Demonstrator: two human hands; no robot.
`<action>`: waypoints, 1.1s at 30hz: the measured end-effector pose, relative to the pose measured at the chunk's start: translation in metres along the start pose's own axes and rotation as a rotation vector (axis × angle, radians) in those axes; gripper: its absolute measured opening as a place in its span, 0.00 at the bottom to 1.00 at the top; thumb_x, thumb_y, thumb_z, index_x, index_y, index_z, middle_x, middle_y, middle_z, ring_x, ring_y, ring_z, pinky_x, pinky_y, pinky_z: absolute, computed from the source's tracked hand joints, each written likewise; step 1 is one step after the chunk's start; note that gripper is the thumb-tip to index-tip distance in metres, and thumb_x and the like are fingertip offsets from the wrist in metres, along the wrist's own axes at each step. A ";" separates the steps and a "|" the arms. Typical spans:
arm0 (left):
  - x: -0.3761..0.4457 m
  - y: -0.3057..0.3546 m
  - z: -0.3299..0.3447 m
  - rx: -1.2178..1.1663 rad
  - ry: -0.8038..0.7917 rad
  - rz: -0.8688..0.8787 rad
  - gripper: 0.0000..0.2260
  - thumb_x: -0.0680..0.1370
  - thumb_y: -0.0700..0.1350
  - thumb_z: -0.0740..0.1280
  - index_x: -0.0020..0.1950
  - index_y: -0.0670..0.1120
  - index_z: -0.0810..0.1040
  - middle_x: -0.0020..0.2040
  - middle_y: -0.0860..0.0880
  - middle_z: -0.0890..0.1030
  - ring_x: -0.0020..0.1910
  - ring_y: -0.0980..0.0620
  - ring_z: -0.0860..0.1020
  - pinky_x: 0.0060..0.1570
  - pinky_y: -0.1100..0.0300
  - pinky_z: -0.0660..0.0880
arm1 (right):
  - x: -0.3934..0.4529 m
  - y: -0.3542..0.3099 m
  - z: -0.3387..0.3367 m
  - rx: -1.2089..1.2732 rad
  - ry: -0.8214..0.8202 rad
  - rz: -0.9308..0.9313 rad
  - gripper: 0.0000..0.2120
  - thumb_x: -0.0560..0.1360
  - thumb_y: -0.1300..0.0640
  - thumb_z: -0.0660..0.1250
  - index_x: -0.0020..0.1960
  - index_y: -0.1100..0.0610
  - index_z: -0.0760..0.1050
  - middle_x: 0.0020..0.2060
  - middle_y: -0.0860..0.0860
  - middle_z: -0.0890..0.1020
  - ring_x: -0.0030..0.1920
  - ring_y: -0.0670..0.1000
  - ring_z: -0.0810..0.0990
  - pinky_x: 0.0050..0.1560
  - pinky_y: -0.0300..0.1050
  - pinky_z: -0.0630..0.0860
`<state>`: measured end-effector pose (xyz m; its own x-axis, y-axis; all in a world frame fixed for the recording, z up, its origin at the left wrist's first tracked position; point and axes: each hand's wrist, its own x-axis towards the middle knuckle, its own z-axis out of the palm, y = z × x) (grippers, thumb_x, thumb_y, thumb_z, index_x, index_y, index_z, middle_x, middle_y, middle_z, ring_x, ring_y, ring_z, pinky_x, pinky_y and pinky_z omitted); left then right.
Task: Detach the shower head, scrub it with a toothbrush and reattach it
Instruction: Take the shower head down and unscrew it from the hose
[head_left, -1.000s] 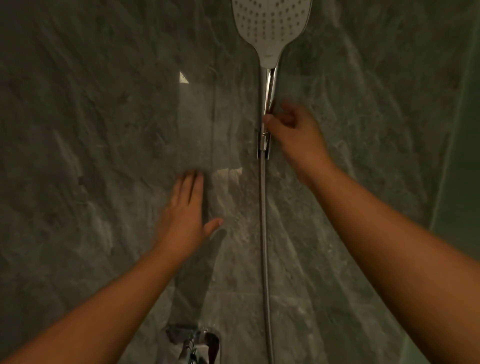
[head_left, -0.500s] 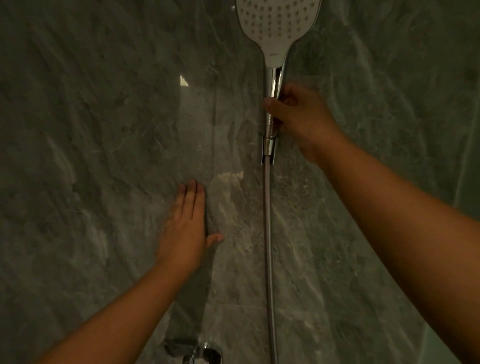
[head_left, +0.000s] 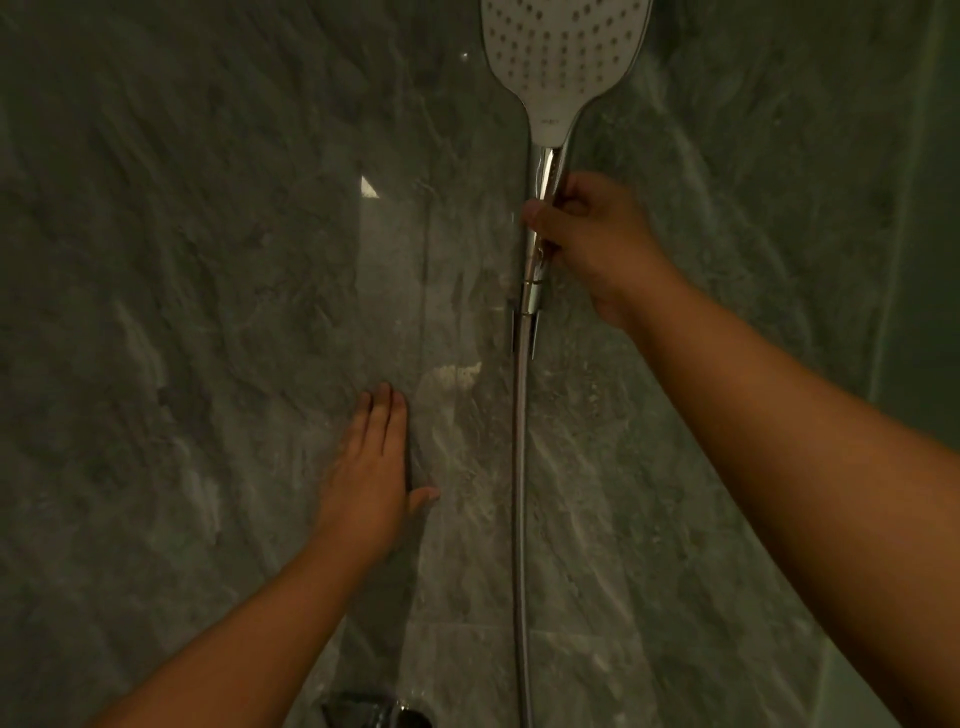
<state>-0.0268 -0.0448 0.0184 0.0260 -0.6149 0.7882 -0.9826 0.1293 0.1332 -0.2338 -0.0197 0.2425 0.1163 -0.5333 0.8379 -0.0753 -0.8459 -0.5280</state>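
Note:
A white shower head (head_left: 563, 57) with a chrome handle hangs upright at the top centre, its face towards me. Its lower end sits in a small wall holder (head_left: 523, 325). My right hand (head_left: 592, 244) is wrapped around the chrome handle just below the white part, thumb on the left side. A metal hose (head_left: 519, 493) drops straight down from the handle. My left hand (head_left: 371, 470) lies flat on the marble wall, fingers together and thumb out, holding nothing. No toothbrush is in view.
Grey-green marble wall (head_left: 182, 286) fills the view. A chrome tap fitting (head_left: 374, 712) shows at the bottom edge. A glass panel edge (head_left: 914, 234) runs along the right side.
My right hand has climbed up the handle from near the holder and closed around it. The left hand stays flat on the wall.

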 end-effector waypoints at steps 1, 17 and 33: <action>0.000 -0.001 -0.001 -0.012 -0.008 0.001 0.51 0.69 0.60 0.73 0.79 0.42 0.45 0.80 0.43 0.47 0.79 0.45 0.46 0.75 0.52 0.48 | -0.002 -0.004 -0.001 0.008 0.003 -0.007 0.08 0.75 0.64 0.68 0.41 0.54 0.75 0.32 0.47 0.80 0.29 0.40 0.78 0.31 0.35 0.73; -0.084 0.087 -0.087 -1.217 0.020 -0.194 0.08 0.76 0.47 0.69 0.54 0.52 0.77 0.45 0.51 0.80 0.43 0.61 0.78 0.48 0.64 0.76 | -0.137 -0.012 0.036 0.247 -0.127 0.248 0.02 0.75 0.63 0.68 0.46 0.61 0.76 0.41 0.65 0.80 0.43 0.59 0.78 0.44 0.52 0.72; -0.196 0.022 -0.123 -0.939 0.170 -0.457 0.05 0.75 0.44 0.72 0.40 0.52 0.79 0.30 0.56 0.78 0.33 0.54 0.76 0.36 0.61 0.72 | -0.232 -0.012 0.133 0.509 -0.362 0.435 0.05 0.72 0.63 0.72 0.45 0.55 0.77 0.35 0.49 0.82 0.44 0.59 0.80 0.56 0.65 0.76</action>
<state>-0.0308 0.1744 -0.0593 0.4540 -0.6494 0.6100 -0.3382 0.5078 0.7923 -0.1283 0.1141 0.0366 0.5046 -0.7121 0.4881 0.2672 -0.4088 -0.8726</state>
